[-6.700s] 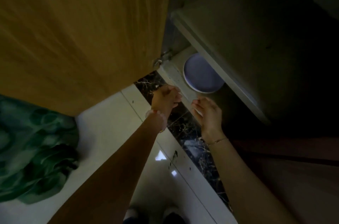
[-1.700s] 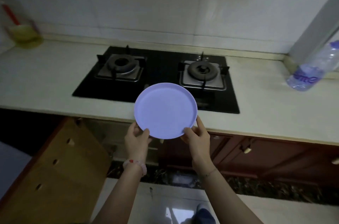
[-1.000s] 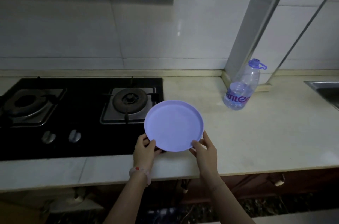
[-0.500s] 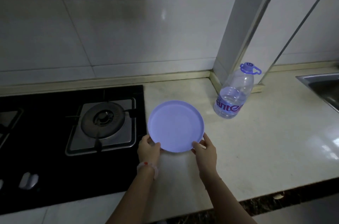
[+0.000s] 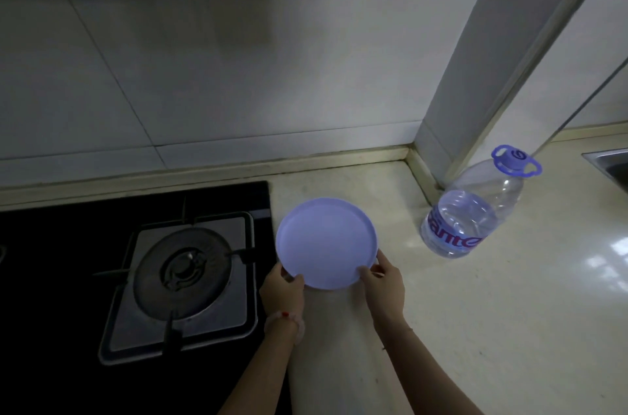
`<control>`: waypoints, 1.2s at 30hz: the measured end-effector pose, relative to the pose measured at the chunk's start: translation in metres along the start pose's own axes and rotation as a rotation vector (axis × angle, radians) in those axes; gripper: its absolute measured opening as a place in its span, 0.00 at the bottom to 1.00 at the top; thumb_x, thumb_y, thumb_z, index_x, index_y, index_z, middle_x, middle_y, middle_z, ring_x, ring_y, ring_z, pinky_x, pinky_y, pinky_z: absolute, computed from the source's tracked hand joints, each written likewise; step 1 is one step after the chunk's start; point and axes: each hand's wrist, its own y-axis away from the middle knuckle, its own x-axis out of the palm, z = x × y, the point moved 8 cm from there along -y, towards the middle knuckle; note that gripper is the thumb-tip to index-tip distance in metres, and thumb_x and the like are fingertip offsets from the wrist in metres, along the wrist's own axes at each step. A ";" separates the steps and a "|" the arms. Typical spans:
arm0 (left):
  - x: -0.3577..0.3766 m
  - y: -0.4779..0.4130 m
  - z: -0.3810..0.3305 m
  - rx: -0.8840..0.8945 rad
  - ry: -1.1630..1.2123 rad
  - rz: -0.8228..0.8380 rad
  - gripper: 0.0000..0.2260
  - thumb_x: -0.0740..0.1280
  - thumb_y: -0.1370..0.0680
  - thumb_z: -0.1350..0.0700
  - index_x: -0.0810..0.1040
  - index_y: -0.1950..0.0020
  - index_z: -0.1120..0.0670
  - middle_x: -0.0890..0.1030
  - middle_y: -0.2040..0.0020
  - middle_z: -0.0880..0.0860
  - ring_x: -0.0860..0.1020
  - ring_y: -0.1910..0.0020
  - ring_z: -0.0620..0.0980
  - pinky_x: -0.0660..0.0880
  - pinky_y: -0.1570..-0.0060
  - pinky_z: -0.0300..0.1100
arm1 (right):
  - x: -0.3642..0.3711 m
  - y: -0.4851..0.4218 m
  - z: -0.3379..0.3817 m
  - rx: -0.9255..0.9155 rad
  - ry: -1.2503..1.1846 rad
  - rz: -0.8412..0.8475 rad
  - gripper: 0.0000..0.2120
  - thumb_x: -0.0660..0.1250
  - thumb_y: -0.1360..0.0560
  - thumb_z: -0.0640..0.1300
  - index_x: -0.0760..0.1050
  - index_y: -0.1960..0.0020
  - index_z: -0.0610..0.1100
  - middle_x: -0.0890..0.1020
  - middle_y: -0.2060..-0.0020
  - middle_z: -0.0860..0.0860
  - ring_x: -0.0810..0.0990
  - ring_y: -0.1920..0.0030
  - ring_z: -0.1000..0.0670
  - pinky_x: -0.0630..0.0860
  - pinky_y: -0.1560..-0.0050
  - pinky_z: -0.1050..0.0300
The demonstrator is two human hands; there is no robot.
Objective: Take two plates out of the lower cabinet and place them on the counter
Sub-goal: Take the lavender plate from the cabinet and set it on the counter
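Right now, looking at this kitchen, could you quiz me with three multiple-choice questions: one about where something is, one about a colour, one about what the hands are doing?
1. Where is the plate?
A. Over the counter, between the burner and the water bottle
B. In the sink
C. On the burner

2. What colour is the bottle's cap?
A. Red
B. Blue-purple
C. Green

3. How is the plate held?
A. Left hand only
B. Left hand and right hand gripping its near rim
C. By nobody

Answers: 1 A, stove left, bottle right. 2 B, matches the label. 3 B, fingers of both hands wrap the edge.
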 end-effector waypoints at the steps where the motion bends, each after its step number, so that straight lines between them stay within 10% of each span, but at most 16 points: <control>1: 0.001 -0.005 -0.001 -0.001 0.005 0.005 0.11 0.64 0.27 0.66 0.80 0.47 0.61 0.83 0.50 0.61 0.79 0.52 0.59 0.74 0.54 0.48 | 0.002 -0.005 0.001 -0.010 0.008 -0.001 0.13 0.66 0.29 0.37 0.76 0.53 0.55 0.81 0.64 0.36 0.78 0.64 0.37 0.76 0.65 0.44; 7: 0.010 -0.032 -0.009 -0.001 0.067 0.019 0.15 0.63 0.26 0.66 0.78 0.40 0.60 0.81 0.47 0.58 0.78 0.47 0.58 0.74 0.47 0.48 | 0.015 -0.029 0.002 0.022 0.024 -0.020 0.10 0.64 0.28 0.36 0.76 0.50 0.31 0.78 0.62 0.29 0.74 0.63 0.30 0.75 0.63 0.39; 16: 0.031 -0.069 -0.018 -0.111 0.330 0.066 0.11 0.61 0.25 0.66 0.81 0.49 0.60 0.80 0.60 0.51 0.75 0.59 0.51 0.72 0.54 0.46 | 0.043 -0.061 0.021 0.074 -0.031 0.019 0.10 0.63 0.25 0.40 0.77 0.47 0.50 0.81 0.64 0.52 0.79 0.62 0.52 0.76 0.58 0.58; 20: 0.031 -0.081 -0.023 -0.142 0.396 0.048 0.14 0.60 0.25 0.66 0.77 0.66 0.52 0.76 0.66 0.52 0.72 0.58 0.53 0.68 0.55 0.48 | 0.052 -0.073 0.021 0.140 -0.051 0.034 0.12 0.63 0.25 0.40 0.78 0.43 0.44 0.81 0.60 0.50 0.80 0.58 0.49 0.78 0.49 0.50; 30: 0.028 -0.078 -0.024 -0.140 0.516 0.069 0.10 0.64 0.24 0.62 0.79 0.44 0.58 0.81 0.46 0.58 0.78 0.46 0.56 0.76 0.44 0.52 | 0.048 -0.069 0.015 0.182 -0.114 0.067 0.21 0.61 0.24 0.38 0.69 0.31 0.44 0.80 0.54 0.50 0.79 0.51 0.48 0.76 0.42 0.48; 36: 0.019 -0.061 -0.026 -0.038 0.402 0.076 0.11 0.61 0.23 0.63 0.80 0.56 0.48 0.80 0.48 0.57 0.77 0.48 0.54 0.75 0.49 0.48 | 0.032 -0.051 0.012 0.182 -0.134 0.052 0.23 0.60 0.24 0.37 0.65 0.29 0.43 0.78 0.42 0.44 0.78 0.44 0.47 0.76 0.38 0.45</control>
